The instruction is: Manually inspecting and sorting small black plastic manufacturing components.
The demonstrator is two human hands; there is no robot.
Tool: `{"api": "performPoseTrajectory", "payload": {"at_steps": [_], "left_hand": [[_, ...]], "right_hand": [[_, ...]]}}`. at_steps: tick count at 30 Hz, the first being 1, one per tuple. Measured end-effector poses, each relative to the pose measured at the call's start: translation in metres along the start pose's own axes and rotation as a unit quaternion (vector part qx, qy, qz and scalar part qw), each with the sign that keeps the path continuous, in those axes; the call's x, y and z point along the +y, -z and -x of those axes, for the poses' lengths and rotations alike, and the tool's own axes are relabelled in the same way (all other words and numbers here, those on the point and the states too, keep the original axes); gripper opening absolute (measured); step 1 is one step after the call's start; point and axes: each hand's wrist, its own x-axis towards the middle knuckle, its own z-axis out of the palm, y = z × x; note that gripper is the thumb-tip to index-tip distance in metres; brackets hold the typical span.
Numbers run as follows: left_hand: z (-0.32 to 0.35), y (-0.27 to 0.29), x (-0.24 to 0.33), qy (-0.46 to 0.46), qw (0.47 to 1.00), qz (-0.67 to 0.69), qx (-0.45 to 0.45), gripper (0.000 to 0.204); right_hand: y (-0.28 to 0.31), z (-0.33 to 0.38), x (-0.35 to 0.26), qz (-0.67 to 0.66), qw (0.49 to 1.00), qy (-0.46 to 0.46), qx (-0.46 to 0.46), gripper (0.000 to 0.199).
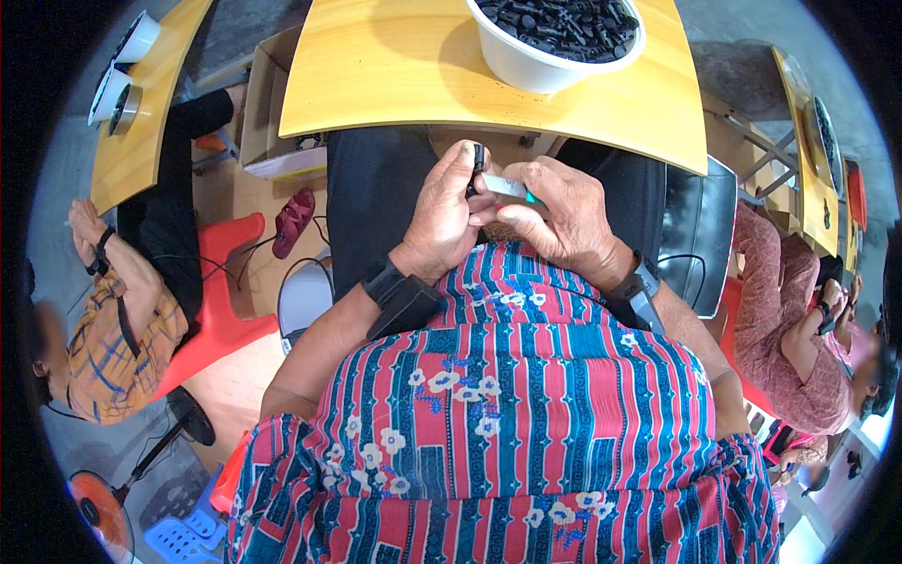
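Just in front of my body, below the table edge, my two hands meet. My left hand (pixel 440 218) is closed, pinching a small black plastic part (pixel 478 158) upright between thumb and fingers. In my right hand (pixel 569 211), curled fingers grip a short knife (pixel 505 187) with a flat silvery blade and a bit of green near the grip. The blade's tip lies against or right beside the black part; I cannot tell whether it touches. On the table above stands a white bowl (pixel 529 72) heaped with similar black plastic parts (pixel 564 26).
The yellow table (pixel 395 80) curves across in front of me. A cardboard box (pixel 266 117) sits under its left side, with a red sandal (pixel 294 223) on the floor. People work at tables on both sides; a red stool (pixel 230 273) is at left.
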Motion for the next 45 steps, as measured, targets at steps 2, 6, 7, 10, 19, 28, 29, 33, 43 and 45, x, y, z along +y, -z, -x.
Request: {"api": "performPoseTrajectory", "payload": {"at_steps": [2,6,7,10,19,28,29,33,43,45], "left_hand": [[0.0012,-0.0006,0.0013,0.014,1.000,-0.002,-0.009,0.025],[0.0030,-0.0054,0.0065,0.047,0.998,-0.008,-0.042,0.023],[0.0031,-0.0060,0.0070,0.048,0.998,-0.008,-0.042,0.023],[0.0036,-0.0074,0.0076,0.059,0.997,-0.008,-0.043,0.023],[0.0027,-0.0061,0.0063,0.070,0.996,0.003,-0.056,0.023],[0.0037,-0.0072,0.0073,0.084,0.995,0.020,-0.046,0.021],[0.0033,-0.0056,0.0067,0.084,0.995,0.021,-0.049,0.021],[0.0033,-0.0056,0.0052,0.084,0.995,0.019,-0.045,0.021],[0.0030,-0.0043,0.0053,0.092,0.994,0.022,-0.050,0.021],[0.0033,-0.0043,0.0049,0.095,0.994,0.021,-0.041,0.020]], "right_hand": [[0.0005,0.0013,0.0038,0.068,0.997,-0.024,0.002,0.025],[-0.0041,0.0010,0.0064,0.099,0.994,-0.039,-0.009,0.026],[-0.0042,0.0012,0.0065,0.098,0.994,-0.040,-0.009,0.026],[-0.0033,0.0012,0.0061,0.111,0.992,-0.057,-0.020,0.027],[-0.0018,0.0013,0.0067,0.115,0.990,-0.074,-0.029,0.029],[-0.0010,0.0001,0.0049,0.116,0.988,-0.092,-0.051,0.031],[-0.0014,0.0003,0.0051,0.117,0.988,-0.092,-0.052,0.031],[-0.0015,-0.0003,0.0052,0.125,0.986,-0.091,-0.057,0.032],[-0.0012,-0.0009,0.0058,0.113,0.987,-0.090,-0.064,0.031],[-0.0018,-0.0007,0.0058,0.109,0.988,-0.092,-0.060,0.030]]}}
